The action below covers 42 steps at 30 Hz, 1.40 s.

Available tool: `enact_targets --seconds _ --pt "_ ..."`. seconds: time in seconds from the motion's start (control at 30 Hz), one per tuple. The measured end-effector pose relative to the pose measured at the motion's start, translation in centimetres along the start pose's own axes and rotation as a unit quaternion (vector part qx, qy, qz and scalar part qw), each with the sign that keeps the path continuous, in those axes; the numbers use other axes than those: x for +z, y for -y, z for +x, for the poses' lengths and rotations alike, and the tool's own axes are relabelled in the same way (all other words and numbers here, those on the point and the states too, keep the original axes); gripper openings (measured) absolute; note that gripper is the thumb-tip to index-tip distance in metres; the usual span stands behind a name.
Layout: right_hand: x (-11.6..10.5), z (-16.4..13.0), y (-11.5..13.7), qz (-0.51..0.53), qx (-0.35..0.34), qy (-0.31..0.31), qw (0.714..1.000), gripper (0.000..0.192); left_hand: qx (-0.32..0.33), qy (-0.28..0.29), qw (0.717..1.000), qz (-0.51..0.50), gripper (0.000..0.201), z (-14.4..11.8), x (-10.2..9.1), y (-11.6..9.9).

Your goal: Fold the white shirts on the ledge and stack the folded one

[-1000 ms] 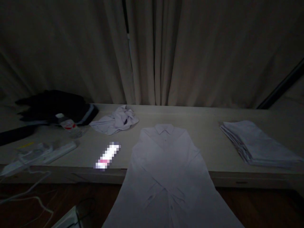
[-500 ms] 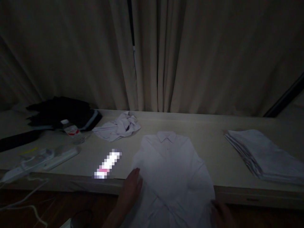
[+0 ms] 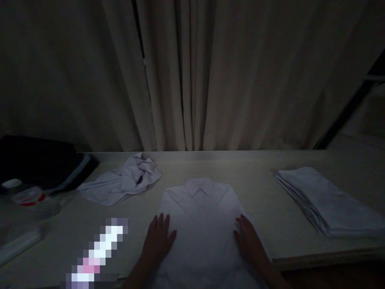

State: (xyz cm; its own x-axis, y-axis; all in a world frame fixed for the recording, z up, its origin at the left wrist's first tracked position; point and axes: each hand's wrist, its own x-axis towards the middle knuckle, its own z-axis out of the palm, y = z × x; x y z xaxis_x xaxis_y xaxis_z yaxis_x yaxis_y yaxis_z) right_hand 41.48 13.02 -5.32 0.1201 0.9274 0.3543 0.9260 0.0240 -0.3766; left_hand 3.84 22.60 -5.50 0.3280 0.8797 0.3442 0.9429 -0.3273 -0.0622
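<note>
Here your left hand [image 3: 158, 239] lies flat, fingers spread, on the left edge of the white collared shirt [image 3: 201, 208]; your right hand [image 3: 249, 239] lies flat on its right edge, fingers loosely apart. Neither hand grips anything. The shirt lies front-up at the near middle of the pale table [image 3: 258, 188], collar pointing away from you, body smooth and narrowed. Left of it sits a crumpled white garment [image 3: 123, 182]. Well to the right rests a stack of folded white shirts [image 3: 325, 200]. Far left: a plastic bottle [image 3: 28, 196] and dark clothing [image 3: 39, 162]. Lighting dim.
</note>
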Motion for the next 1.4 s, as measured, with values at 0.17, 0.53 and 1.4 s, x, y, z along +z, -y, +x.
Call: enact_targets --seconds 0.17,0.53,1.4 --pt "1.6 4.8 -1.0 -0.056 0.016 0.021 0.998 0.058 -0.039 0.021 0.999 0.001 0.067 2.4 -0.2 -2.5" --pt "4.6 5.4 -1.5 -0.142 0.031 0.059 0.988 0.069 -0.065 0.050 0.997 0.003 0.070 3.2 1.1 -2.8" --pt "0.8 -9.9 -3.6 -0.029 -0.069 0.022 0.997 0.054 0.073 -0.068 0.994 -0.038 0.056 -14.4 -0.3 -1.8"
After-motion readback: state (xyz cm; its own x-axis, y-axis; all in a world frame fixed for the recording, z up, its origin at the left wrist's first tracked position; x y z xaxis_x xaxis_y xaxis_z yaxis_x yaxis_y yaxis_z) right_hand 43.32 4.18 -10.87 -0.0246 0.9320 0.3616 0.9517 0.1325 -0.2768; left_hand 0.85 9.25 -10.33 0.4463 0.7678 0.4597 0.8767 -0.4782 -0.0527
